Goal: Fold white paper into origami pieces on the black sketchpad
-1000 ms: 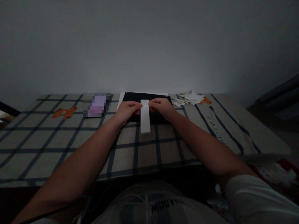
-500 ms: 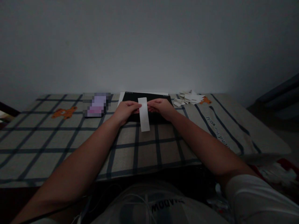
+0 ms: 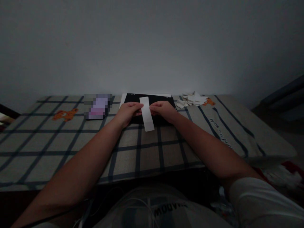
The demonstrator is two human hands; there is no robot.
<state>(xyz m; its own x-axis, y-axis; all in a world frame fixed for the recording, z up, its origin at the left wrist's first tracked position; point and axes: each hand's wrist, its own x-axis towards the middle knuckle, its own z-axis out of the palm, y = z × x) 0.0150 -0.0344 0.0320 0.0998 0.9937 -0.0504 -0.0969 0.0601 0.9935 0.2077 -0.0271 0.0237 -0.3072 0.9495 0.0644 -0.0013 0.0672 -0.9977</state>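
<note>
A strip of white paper (image 3: 147, 115) is held up between my two hands, its lower end leaning slightly to the right. My left hand (image 3: 129, 112) pinches its left edge, thumb in front. On the opposite edge, my right hand (image 3: 163, 110) grips it between thumb and fingertips. Behind the strip lies a black sheet or folder (image 3: 135, 97) with small holes along its top edge, and white paper shows at its rim. The fingers behind the strip are partly hidden.
A phone (image 3: 98, 107), blurred out, lies to the left on the checked tablecloth (image 3: 152, 148). Several pieces of white paper (image 3: 193, 98) are piled at the back right. A plain wall (image 3: 152, 47) rises behind the table, whose front edge is close to my body.
The paper strip has tilted, its lower end swinging a little to the right and up. My right thumb and fingers have shifted along its right edge.
</note>
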